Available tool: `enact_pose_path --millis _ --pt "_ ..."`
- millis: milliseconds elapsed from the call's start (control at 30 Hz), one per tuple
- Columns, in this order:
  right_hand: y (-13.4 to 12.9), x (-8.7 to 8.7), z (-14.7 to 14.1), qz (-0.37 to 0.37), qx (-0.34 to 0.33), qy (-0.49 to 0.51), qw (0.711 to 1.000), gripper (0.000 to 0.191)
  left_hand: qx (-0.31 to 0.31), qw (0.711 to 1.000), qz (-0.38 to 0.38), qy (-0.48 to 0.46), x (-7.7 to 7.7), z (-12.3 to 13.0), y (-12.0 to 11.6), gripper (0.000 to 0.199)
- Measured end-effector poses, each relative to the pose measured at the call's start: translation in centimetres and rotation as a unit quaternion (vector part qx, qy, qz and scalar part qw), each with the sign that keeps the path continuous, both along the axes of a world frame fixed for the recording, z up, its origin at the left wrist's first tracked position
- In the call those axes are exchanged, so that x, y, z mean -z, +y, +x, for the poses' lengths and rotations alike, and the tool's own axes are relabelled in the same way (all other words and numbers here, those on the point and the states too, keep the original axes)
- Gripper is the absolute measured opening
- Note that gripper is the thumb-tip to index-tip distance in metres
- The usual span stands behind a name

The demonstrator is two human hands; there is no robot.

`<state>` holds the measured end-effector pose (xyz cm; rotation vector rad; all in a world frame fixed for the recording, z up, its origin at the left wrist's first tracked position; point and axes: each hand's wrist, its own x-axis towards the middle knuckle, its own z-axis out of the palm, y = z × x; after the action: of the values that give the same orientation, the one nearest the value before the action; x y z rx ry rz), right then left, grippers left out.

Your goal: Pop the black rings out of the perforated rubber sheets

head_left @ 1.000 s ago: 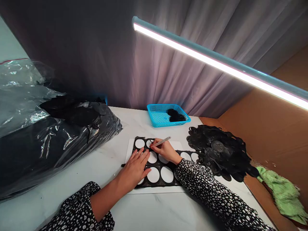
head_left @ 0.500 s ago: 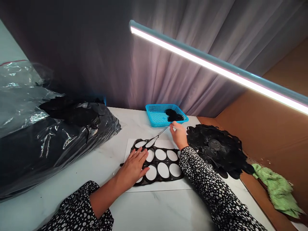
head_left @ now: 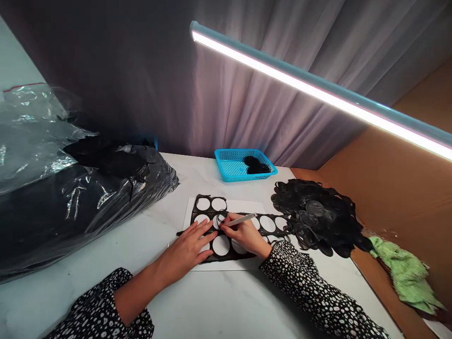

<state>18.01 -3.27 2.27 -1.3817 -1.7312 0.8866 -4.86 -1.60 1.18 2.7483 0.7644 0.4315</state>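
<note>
A black rubbery sheet (head_left: 230,246) with rows of round holes lies on a white board (head_left: 243,205). My left hand (head_left: 190,245) rests flat on the sheet's left part, fingers spread. In my right hand (head_left: 247,233) is a slim, pale, pen-like tool (head_left: 243,220), its back end pointing up to the right. The tool's tip is hidden by the fingers. Thin black loops (head_left: 221,217) lie at the right fingertips, over one of the holes; whether the fingers pinch them I cannot tell.
A blue perforated basket (head_left: 226,175) with black rings stands at the back. A heap of black round pieces (head_left: 314,214) is on the right, near a green cloth (head_left: 402,273). A bulging plastic bag (head_left: 88,221) of black material fills the left. Above hangs a lit tube lamp (head_left: 300,82).
My right hand has come down from near the basket to the middle of the sheet. The strip it was stretching from the sheet's upper edge is slack. The left hand stays on the sheet.
</note>
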Motion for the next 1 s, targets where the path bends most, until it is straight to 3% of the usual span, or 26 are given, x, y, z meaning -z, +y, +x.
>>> enact_pose_path --millis 433,667,733,800,900,1000 --pt "-0.5 1.0 -0.6 0.085 -0.014 -0.09 0.992 0.013 -0.005 1.0 -0.009 0.001 -0.1 0.0 -0.1 0.046" --pt "-1.4 1.7 -1.6 0.186 -0.058 -0.281 0.94 0.01 -0.004 1.0 -0.009 0.0 0.3 -0.2 0.0 0.042" --pt "-0.4 1.4 -0.4 0.204 -0.018 -0.295 0.933 0.01 -0.003 1.0 -0.006 0.003 0.3 -0.2 0.0 0.042" --pt "1.2 0.9 2.2 0.206 0.085 -0.261 0.939 0.013 -0.003 1.0 -0.001 0.005 0.3 -0.2 0.0 0.042" --pt "3.5 -0.2 7.0 0.182 0.271 -0.142 0.934 0.017 -0.007 1.0 0.001 0.002 0.4 -0.4 0.0 0.043" --pt "3.6 -1.2 9.6 0.124 0.33 0.016 0.936 0.025 -0.007 1.0 0.0 -0.01 0.3 -0.6 0.1 0.043"
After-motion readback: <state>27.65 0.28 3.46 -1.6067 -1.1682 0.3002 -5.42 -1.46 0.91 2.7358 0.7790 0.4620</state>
